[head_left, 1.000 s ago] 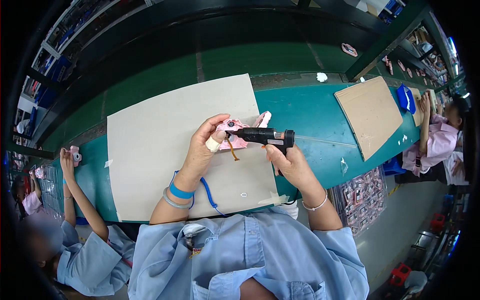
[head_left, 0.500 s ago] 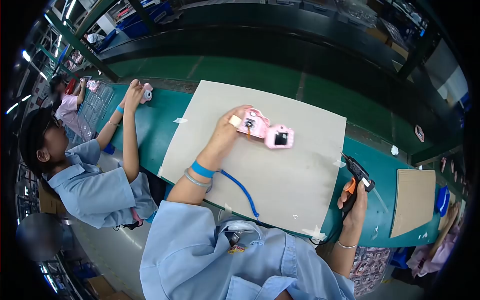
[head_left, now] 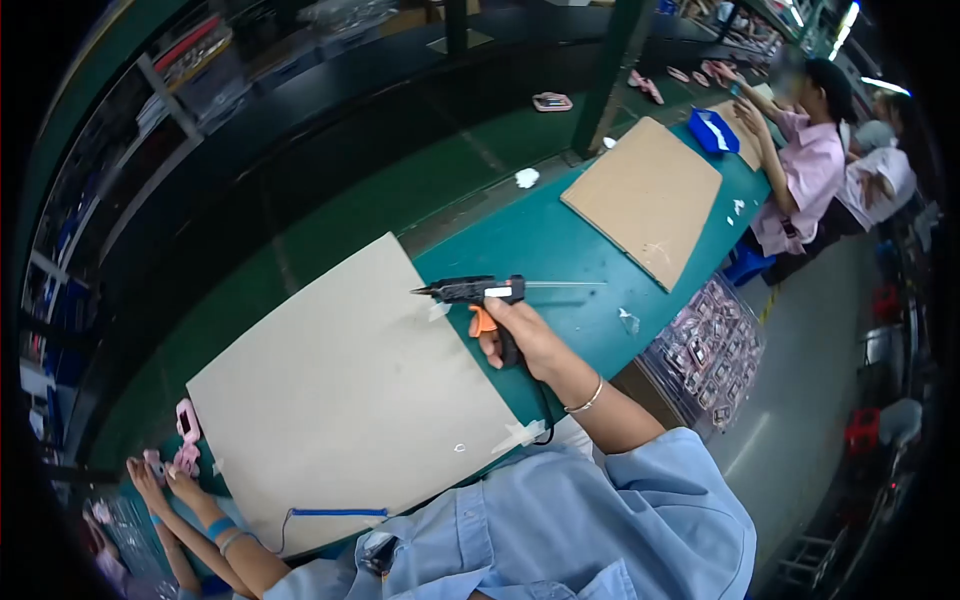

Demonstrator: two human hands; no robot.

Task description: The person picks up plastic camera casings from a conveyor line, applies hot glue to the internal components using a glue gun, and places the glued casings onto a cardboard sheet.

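My right hand is wrapped around a black hot glue gun with an orange trigger. Its nozzle points left over the pale cardboard sheet, and a clear glue stick sticks out behind. At the far left, past the sheet's edge, my left hand is closed on a pink toy camera shell, small and partly hidden by the fingers. Just above it is a pink camera back with a dark screen; whether the two are joined I cannot tell. A blue coiled wrist cord runs from my left wrist.
A co-worker's hand is right beside my left hand. Brown cardboard lies on the green table, with a blue tray beyond it. Another person sits at right. Clear trays of pink parts stand below the table edge.
The view has swung to the right. My left hand has gone from above the sheet to beyond its left edge with the pink pieces. The glue gun has come to the sheet's right edge.
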